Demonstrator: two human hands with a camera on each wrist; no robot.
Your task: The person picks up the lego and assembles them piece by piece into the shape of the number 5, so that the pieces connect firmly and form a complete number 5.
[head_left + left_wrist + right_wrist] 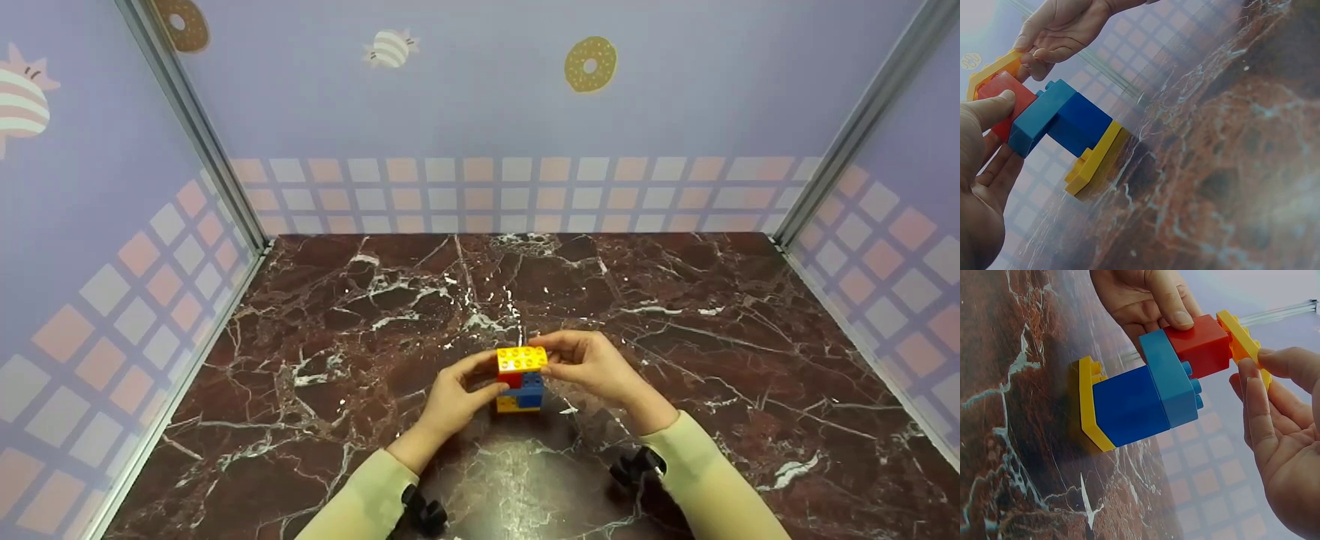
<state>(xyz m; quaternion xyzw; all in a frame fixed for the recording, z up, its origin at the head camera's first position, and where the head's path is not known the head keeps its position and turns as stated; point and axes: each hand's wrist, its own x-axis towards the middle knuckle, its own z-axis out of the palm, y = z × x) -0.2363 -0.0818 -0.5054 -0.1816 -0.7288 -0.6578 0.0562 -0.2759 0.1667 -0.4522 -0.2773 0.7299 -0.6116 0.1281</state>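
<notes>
A small tower of toy building bricks stands on the table in front of me. Its base is a flat yellow brick (1088,402), with a dark blue brick (1130,406) on it. Above that lies a lighter blue flat brick (1169,379), and a red brick (1199,343) sits on one side of its top. My left hand (454,394) grips the red brick between thumb and fingers. My right hand (596,367) pinches one end of a second yellow flat brick (521,360), which lies along the top of the red brick and sticks out past it.
The tower stands on a dark red marbled table (360,337). A lilac wall (487,112) with a checked lower band closes the back, and similar panels rise left and right. Black wrist devices (426,517) hang under both sleeves.
</notes>
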